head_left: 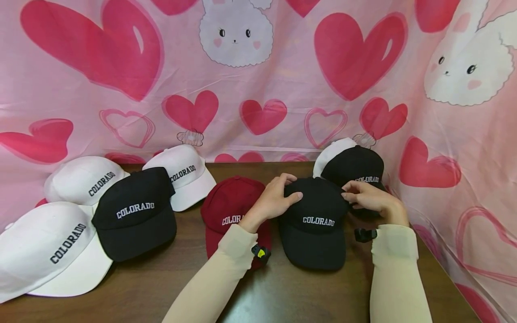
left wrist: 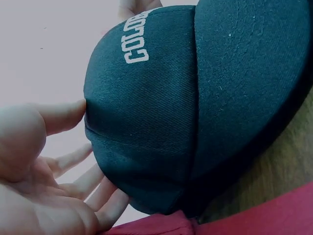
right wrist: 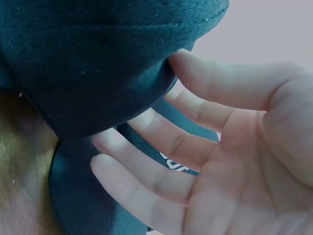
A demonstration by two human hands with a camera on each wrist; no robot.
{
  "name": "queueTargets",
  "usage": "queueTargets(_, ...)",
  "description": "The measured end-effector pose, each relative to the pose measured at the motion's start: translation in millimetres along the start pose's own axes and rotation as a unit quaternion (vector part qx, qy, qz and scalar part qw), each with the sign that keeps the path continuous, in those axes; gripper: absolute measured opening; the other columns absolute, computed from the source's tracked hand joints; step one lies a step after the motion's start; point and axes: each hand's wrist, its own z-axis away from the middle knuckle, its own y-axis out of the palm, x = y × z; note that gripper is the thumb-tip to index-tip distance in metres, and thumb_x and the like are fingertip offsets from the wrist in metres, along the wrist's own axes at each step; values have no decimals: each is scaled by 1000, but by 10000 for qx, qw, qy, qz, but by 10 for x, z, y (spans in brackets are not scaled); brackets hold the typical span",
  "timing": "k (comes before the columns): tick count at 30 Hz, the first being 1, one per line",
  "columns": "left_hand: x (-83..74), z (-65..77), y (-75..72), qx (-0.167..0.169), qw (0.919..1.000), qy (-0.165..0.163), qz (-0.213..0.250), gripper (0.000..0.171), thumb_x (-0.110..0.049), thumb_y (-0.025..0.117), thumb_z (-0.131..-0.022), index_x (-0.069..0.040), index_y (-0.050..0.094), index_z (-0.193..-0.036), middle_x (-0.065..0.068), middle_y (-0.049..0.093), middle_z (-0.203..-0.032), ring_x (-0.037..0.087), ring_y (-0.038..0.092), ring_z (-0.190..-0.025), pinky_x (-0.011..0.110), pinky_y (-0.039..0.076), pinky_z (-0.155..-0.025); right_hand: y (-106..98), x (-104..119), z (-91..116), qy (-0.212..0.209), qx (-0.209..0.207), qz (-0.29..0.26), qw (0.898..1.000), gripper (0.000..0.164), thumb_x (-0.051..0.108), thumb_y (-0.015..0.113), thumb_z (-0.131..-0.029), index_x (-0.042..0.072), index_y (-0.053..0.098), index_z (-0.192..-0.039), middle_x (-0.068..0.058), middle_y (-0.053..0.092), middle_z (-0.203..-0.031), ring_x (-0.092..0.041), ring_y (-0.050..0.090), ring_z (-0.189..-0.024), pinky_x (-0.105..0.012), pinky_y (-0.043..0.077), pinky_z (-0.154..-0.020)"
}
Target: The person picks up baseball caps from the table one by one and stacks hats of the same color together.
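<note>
A black baseball cap [head_left: 313, 202] with white COLORADO lettering sits between both hands, its brim toward me. My left hand [head_left: 272, 197] holds its left side, thumb on the crown and fingertips at the lower edge in the left wrist view. On the opposite side my right hand [head_left: 369, 197] grips the cap's edge. In the right wrist view that thumb [right wrist: 190, 68] presses the crown while the other fingers reach beneath the edge. Behind the right hand is another black cap [head_left: 351, 163], partly covered. Under my left forearm lies a dark red cap [head_left: 234, 197].
A white cap [head_left: 333, 150] peeks out at the back right. On the left stand a black cap [head_left: 135, 206] and several white caps, including a large one [head_left: 44, 242] in front. Pink heart-patterned cloth [head_left: 258, 85] hangs behind the wooden table [head_left: 161, 282].
</note>
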Motion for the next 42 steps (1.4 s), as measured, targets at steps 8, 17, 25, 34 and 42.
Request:
queueTargets(8,30,-16,52,-100,9999,98,63,45,-18,72,-102,-8,57,-143,13,58,-141,32,53,-129,48,46,-111,-9,2,11,-33,-135,167,9998,27,12,60,-107,-6,57,-128,-19,65,-119,-29,63,-105,-54,59,-98)
queueTargets(17,35,-18,94,-163,9998,103,106,43,-17,72,-102,-9,58,-142,13,58,-140,32,52,-128,49,45,-110,-24,3,30,45,-114,114,9999,29,12,60,-107,-6,56,-129,-19,63,-120,-29,63,-106,-54,59,-98)
queueTargets(25,47,-17,145,-181,9997,161,8,43,-17,70,-103,-9,58,-143,14,57,-142,33,48,-133,51,41,-114,-27,-17,27,6,-83,40,10000,29,7,58,-107,-10,54,-129,-20,64,-117,-28,64,-102,-52,61,-94)
queueTargets(34,41,-27,175,-241,9991,205,-269,43,-16,69,-104,-9,57,-144,16,56,-143,34,45,-136,51,35,-118,-31,-31,19,33,-136,115,9998,28,5,58,-106,-14,53,-127,-20,63,-113,-30,65,-101,-51,62,-90)
queueTargets(42,16,-12,153,-296,9984,236,-424,42,-16,70,-103,-10,58,-143,15,57,-141,34,46,-135,51,37,-117,-42,-32,34,86,-177,84,9998,32,8,63,-105,-12,53,-128,-19,64,-113,-33,65,-102,-50,62,-91)
